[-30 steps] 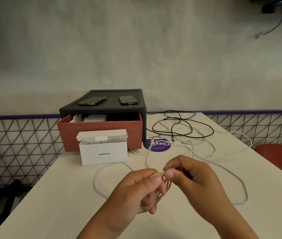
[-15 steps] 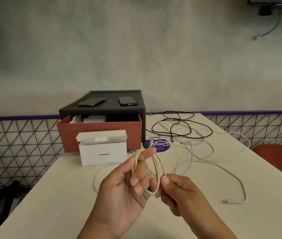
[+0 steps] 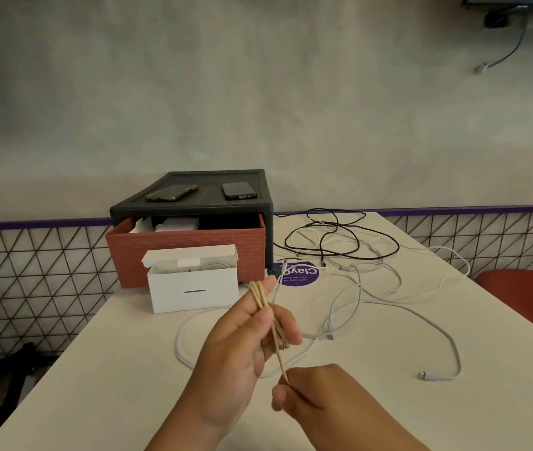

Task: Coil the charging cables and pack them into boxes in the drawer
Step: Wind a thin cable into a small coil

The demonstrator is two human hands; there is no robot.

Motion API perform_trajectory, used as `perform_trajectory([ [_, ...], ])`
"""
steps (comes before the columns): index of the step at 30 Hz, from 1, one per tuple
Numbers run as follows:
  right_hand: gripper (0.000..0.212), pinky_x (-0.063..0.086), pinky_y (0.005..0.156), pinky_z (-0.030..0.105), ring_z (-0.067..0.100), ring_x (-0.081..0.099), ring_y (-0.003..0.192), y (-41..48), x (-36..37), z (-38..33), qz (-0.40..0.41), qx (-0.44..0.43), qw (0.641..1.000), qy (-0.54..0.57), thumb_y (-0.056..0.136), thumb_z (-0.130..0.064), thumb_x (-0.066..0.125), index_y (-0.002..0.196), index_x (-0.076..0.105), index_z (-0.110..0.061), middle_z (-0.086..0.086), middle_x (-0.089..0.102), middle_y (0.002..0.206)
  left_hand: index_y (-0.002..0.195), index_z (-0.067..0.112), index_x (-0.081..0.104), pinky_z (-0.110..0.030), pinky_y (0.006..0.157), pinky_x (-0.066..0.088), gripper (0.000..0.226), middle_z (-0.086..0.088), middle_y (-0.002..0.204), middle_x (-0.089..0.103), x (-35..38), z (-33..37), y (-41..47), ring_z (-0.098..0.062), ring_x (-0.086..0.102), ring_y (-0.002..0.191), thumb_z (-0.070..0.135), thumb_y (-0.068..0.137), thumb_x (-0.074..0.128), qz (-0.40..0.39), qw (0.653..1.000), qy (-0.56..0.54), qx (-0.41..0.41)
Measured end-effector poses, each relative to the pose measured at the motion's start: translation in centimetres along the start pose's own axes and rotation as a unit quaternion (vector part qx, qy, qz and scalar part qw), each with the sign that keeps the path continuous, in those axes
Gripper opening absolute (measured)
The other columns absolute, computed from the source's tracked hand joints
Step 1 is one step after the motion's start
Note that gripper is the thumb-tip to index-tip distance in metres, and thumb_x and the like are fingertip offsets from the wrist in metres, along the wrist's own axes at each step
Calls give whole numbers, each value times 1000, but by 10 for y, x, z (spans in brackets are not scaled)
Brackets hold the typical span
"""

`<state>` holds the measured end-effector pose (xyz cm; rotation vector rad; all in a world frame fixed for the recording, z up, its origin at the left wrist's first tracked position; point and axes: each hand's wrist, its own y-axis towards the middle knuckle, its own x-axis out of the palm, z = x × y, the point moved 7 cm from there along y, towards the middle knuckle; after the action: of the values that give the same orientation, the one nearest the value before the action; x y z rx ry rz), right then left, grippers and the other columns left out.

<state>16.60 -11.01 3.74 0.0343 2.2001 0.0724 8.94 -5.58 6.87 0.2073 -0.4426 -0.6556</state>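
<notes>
The left hand (image 3: 242, 346) held a bunch of tan cable (image 3: 260, 296) loops tight above the table (image 3: 96, 369) — the right hand (image 3: 310, 395) pinched its loose end. An open white box (image 3: 193, 288) sat before the drawer (image 3: 187, 245).

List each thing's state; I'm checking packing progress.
Drawer: pulled open, boxes inside.
White box: lid up, cable inside.
Tan cable: bundled in left hand, its end pinched by right hand.
White cables: loose.
Black cable: loose.
</notes>
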Motion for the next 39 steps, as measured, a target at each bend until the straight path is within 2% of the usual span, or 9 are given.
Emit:
perform_trajectory([
  [8,38,27,53,20,8,37,54,-9,-11,-6,9,-10,998,-69,93,-39,45,60,38,-21,-10,48,59,124,46,33,-7,78,39,41,19,77,62,4,-14,0,1,57,80,36,85,33,-47,932,355,59],
  [11,33,31,52,18,5,45,56,-12,-27,-10,47,-39,997,-51,89,-37,54,56,47,-40,-19,51,57,124,52,33,-11,78,42,39,20,69,57,3,-23,-2,1,56,77,38,87,34,-79,912,401,44],
  [17,36,31,48,15,9,45,51,-18,-56,-10,144,-65,987,23,80,-30,70,54,46,-29,-16,48,46,100,38,59,-11,64,38,31,20,61,56,13,-14,-9,5,52,62,55,81,41,-137,928,347,2],
  [20,36,34,50,13,4,50,53,-18,-61,-14,170,-91,980,46,78,-26,72,53,49,-36,-19,53,50,86,19,62,-29,69,44,45,-4,71,58,18,-15,-10,-19,54,69,62,83,46,-192,928,320,5],
  [22,28,35,50,11,2,52,53,-18,-66,-16,181,-101,976,70,73,-30,72,53,54,-38,-20,56,51,68,25,55,-26,60,33,34,-3,60,41,19,-11,-12,-18,39,60,57,79,53,-197,927,320,15],
  [24,29,33,47,10,3,49,46,-19,-70,-15,188,-106,971,105,73,-25,76,53,57,-33,-17,54,46,59,25,49,-25,55,28,31,1,55,34,18,-8,-10,-10,33,56,51,74,55,-185,930,317,21],
  [27,18,29,44,10,4,39,43,-20,-79,-14,221,-117,958,140,73,-31,76,62,62,-28,-10,50,44,61,30,67,-19,55,39,31,3,48,50,16,-3,-10,-2,44,49,56,69,52,-155,953,261,2],
  [33,8,29,45,10,3,38,48,-20,-86,2,295,-93,933,184,72,-35,59,66,60,-30,-12,44,48,48,19,59,-20,47,40,50,9,38,28,2,-1,-9,-8,28,36,64,45,79,-63,996,18,-56],
  [39,13,32,49,11,3,41,50,-10,-64,20,257,-50,939,224,82,-37,52,80,63,-30,-11,49,51,45,13,50,-21,35,36,51,7,43,11,-13,1,-7,-10,11,36,36,31,93,27,971,-216,-100],
])
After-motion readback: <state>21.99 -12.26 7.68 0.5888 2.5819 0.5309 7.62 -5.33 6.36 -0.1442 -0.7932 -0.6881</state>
